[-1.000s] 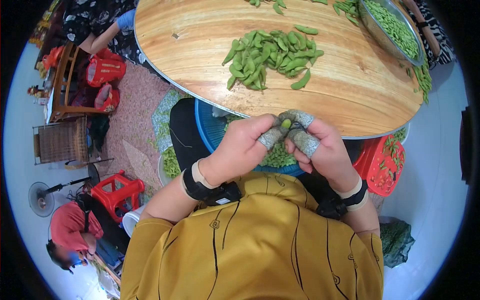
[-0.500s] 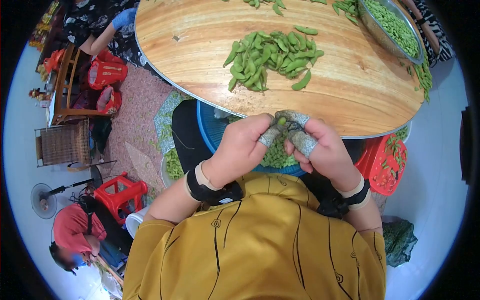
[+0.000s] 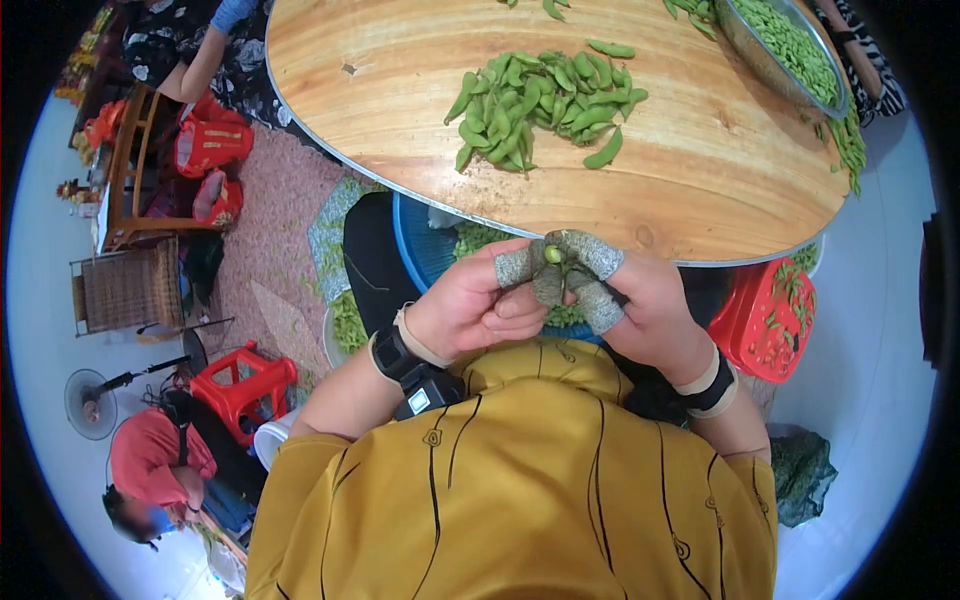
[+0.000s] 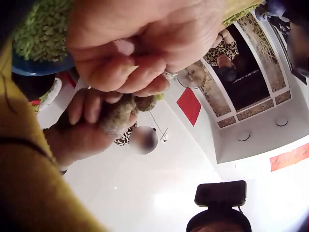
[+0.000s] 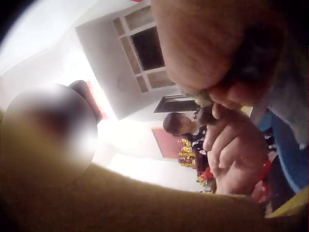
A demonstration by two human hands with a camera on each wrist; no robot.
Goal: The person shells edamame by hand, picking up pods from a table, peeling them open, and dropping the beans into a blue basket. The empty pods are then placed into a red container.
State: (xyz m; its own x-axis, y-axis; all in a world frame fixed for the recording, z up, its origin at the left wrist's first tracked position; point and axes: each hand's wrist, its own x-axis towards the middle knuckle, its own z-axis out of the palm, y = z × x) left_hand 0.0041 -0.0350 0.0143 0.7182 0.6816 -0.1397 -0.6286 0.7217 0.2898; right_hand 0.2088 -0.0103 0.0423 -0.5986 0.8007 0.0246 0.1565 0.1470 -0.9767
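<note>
Pinkish speckled floor [image 3: 275, 240] spreads out beside the wooden table [image 3: 720, 190], where a loose pile of green pods [image 3: 540, 105] lies, with a metal bowl [image 3: 755, 75] of shelled beans [image 3: 790, 45] at the far edge. More pods [image 3: 850, 150] lie at the table's edge just beside the bowl.

On the near side, someone in a mustard shirt [image 3: 520, 480] has both hands up near the table's rim, over a blue basket [image 3: 425, 245] with beans [image 3: 475, 238] in it. Between the taped fingertips sits a small green pod [image 3: 553, 255], mostly covered, so I can't tell whether it is split. The left hand [image 3: 480, 308] pinches it closely between thumb and forefinger, the other fingers bent in underneath. The right hand [image 3: 645, 300] has its wrapped fingers closed on it too, touching the left fingertips.

Over by the right arm there's a red tray [image 3: 738, 305] with a few pods [image 3: 790, 300] and scraps. Across the room, near a red stool [image 3: 243, 385] and a fan [image 3: 92, 405], a person in a red shirt [image 3: 150, 460] bends forward.
</note>
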